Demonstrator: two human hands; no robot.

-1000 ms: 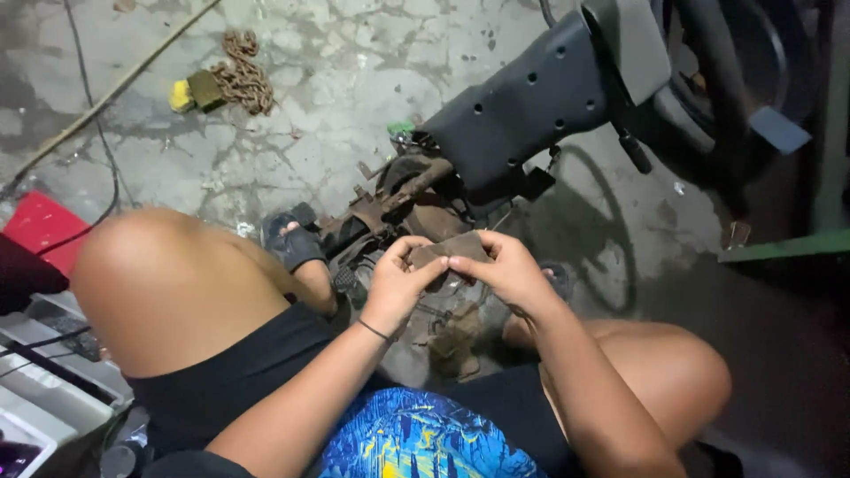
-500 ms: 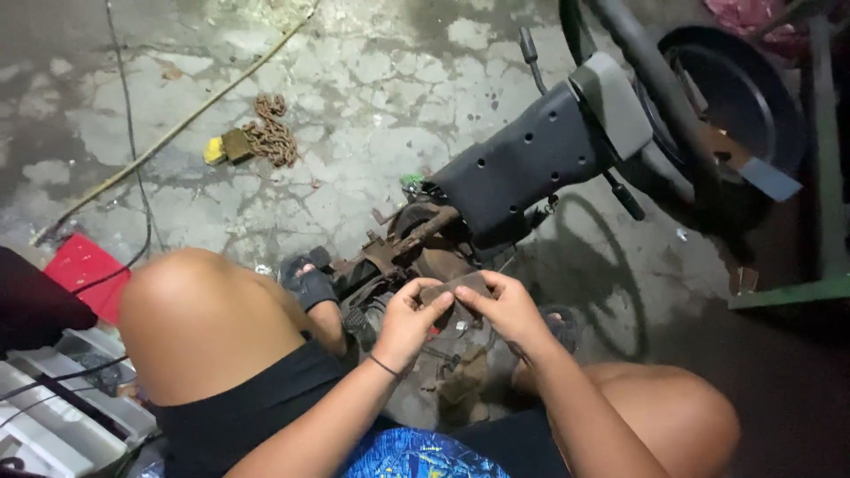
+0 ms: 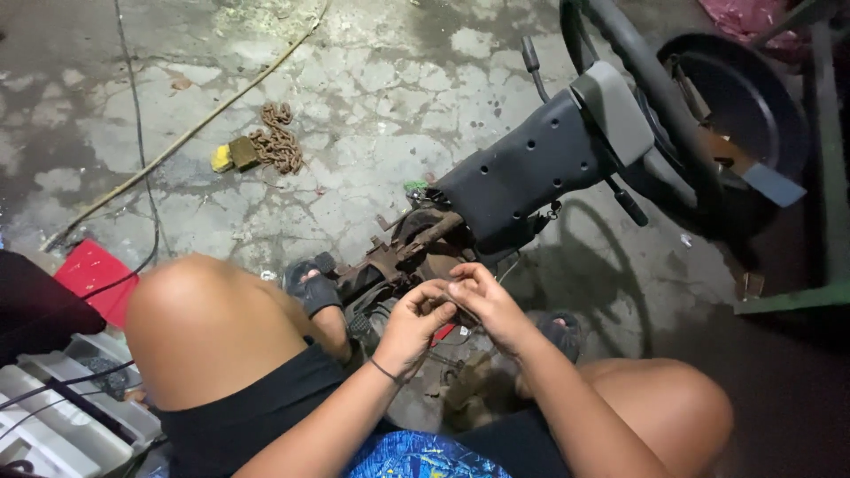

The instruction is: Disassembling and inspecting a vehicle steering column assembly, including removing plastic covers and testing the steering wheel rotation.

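A steering column with a black plastic cover [image 3: 522, 173] lies on the concrete floor between my knees, its steering wheel [image 3: 660, 97] at the far end. The near end is a rusty metal shaft and bracket [image 3: 403, 252]. My left hand [image 3: 414, 323] and my right hand [image 3: 485, 299] meet just below that rusty end. Their fingertips pinch together on a small dark part, which the fingers mostly hide. Thin wires [image 3: 460, 341] and a red bit [image 3: 443, 334] show under the hands.
A rusty chain [image 3: 276, 146] with a yellow padlock [image 3: 230, 156] lies on the floor at the far left, beside a long thin stick [image 3: 177, 142]. A red flat object [image 3: 88, 270] and a grey plastic case [image 3: 53, 416] sit at my left. A green metal frame [image 3: 823, 177] stands right.
The view has tilted up toward the steering wheel. Both hands have moved down and closer to the rusty end of the column, still pinched together on the small dark part.
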